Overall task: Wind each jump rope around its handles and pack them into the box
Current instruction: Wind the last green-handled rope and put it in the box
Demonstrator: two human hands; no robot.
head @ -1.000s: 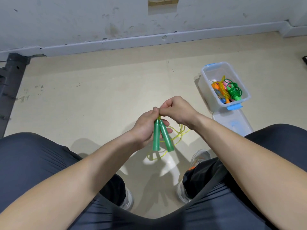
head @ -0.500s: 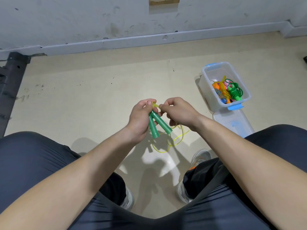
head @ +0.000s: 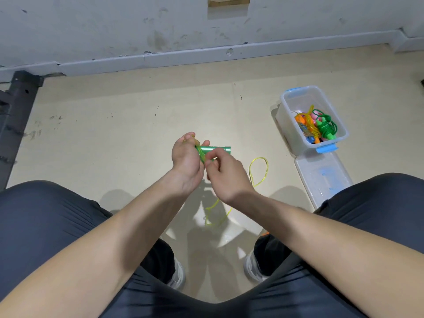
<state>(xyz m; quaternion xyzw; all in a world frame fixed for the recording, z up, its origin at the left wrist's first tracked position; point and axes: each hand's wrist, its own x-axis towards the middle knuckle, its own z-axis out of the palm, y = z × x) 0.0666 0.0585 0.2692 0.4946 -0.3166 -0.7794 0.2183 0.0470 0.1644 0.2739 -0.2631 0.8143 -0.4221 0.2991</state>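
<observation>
Your left hand (head: 187,160) grips the green handles (head: 215,149), held level above the floor (head: 114,134); your right hand (head: 226,175) pinches the yellow rope (head: 259,171) against them. Loosen that pinch and turns may slide off — dangling slack could knot. Open box (head: 286,134) waits rightward.

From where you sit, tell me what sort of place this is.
Likely a bare indoor room, perhaps a workroom or store: a scuffed white wall with a skirting board, a plain beige floor, and a dark metal frame at the left edge. A box stands on the floor.
</observation>
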